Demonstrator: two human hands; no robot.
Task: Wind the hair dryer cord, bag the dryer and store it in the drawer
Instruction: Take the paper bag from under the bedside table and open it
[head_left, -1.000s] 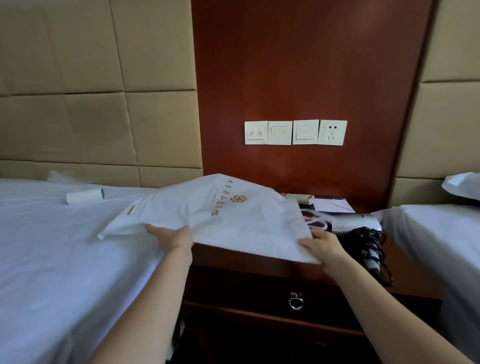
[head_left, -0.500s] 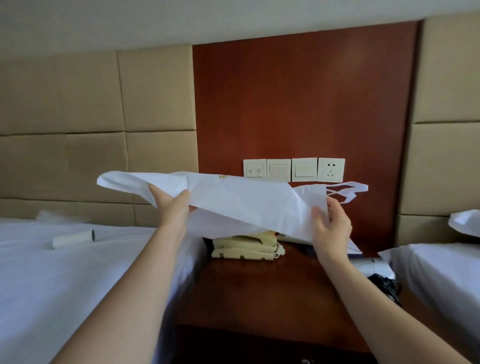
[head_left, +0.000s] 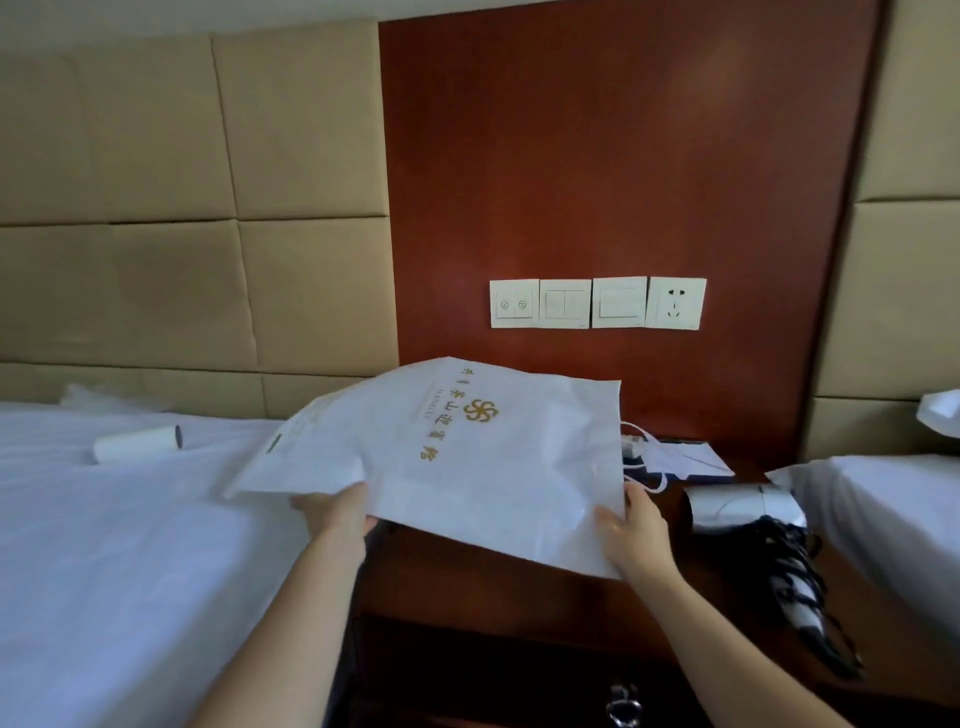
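Note:
A white cloth bag (head_left: 467, 457) with gold lettering is held flat above the wooden nightstand (head_left: 467, 587). My left hand (head_left: 337, 514) grips its near left edge and my right hand (head_left: 631, 535) grips its near right corner. The bag's white handles (head_left: 647, 467) hang off its right side. The white hair dryer (head_left: 737, 506) lies on the nightstand's right side, to the right of my right hand. Its black cord (head_left: 795, 577) is wound around the handle. The drawer front with a metal ring pull (head_left: 621, 701) is shut below.
A white bed (head_left: 130, 545) lies on the left with a white roll (head_left: 137, 444) on it. Another white bed (head_left: 883, 509) is on the right. Papers (head_left: 685, 460) lie at the nightstand's back. Wall switches and a socket (head_left: 597, 302) are on the red panel.
Half a second ago both hands held the bag raised high and edge-on, showing a phone beneath. Now it is lowered flat over the nightstand, printed side up, hiding the phone.

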